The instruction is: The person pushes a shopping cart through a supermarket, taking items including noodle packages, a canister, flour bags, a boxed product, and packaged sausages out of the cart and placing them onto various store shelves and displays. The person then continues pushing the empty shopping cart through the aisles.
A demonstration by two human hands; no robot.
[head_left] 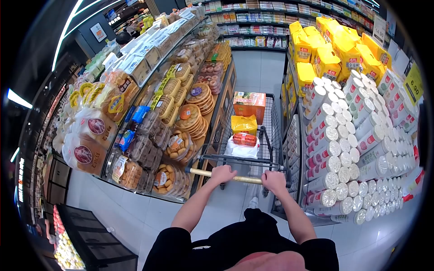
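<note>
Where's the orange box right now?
In the head view, the orange box sits at the far end of the shopping cart, toward its left side, just beyond the yellow packet.

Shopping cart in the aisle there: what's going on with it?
A person's left hand and right hand are both closed around the handle of a shopping cart. In it are an orange box, a yellow packet, a red packet and a white bag. Packaged baked goods line the left side; white cylindrical packs are stacked on the right.
</note>
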